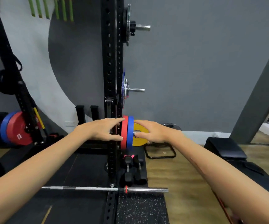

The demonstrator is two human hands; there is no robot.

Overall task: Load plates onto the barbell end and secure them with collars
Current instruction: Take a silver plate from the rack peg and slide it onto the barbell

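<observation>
At rack peg: red plate, blue plate, yellow plate stored.
Left hand: fingers straight, touching red plate.
Right hand: fingers loose on yellow plate.
Barbell: end bare; loading, collars pending.

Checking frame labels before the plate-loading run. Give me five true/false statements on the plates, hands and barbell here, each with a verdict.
1. The yellow plate sits outermost, right of the blue plate. True.
2. The left hand grips a collar. False: its fingers lie against the red plate, holding nothing that shows.
3. The barbell on the floor carries two plates on its sleeve. False: its near sleeve is bare.
4. The right hand rests on the yellow plate near its centre hole. True.
5. The red plate is outside the blue one. False: red is nearer the rack upright, blue next.
</observation>
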